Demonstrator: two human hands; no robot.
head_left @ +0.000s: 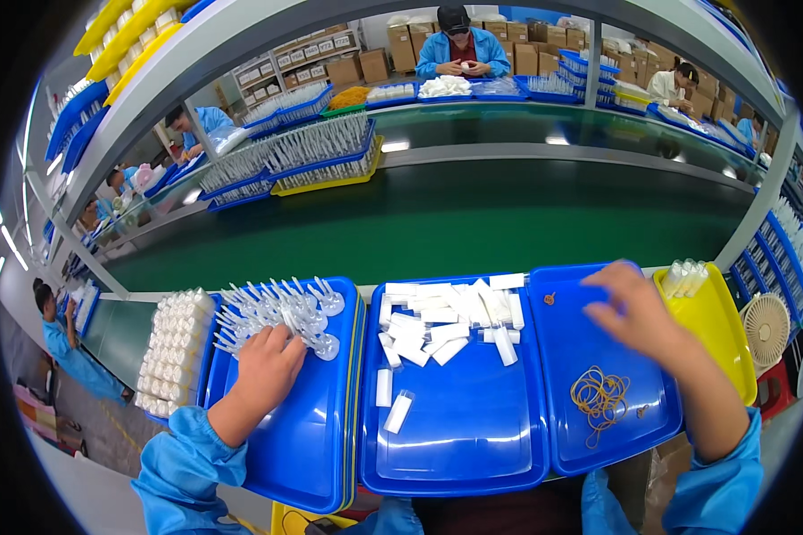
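Note:
My left hand (pixel 270 373) reaches into the left blue tray (pixel 299 446), its fingers closed on one of the clear plastic stemmed pieces (pixel 268 308) heaped there. The fingertips partly hide that piece. My right hand (pixel 632 308) hovers over the upper end of the right blue tray (pixel 589 446), slightly blurred, with its fingers apart and nothing visible in them. Between the hands, the middle blue tray (pixel 455 446) bears a pile of short white tubes (pixel 437 312) with clear ends; a few lie apart at its left side.
Tan rubber bands (pixel 600 399) lie tangled in the right tray. White parts (pixel 174 352) stand in rows at far left. A yellow tray (pixel 723 348) with clear-wrapped pieces and a small fan (pixel 765 328) are at right. Beyond runs a green belt (pixel 473 209), with co-workers behind it.

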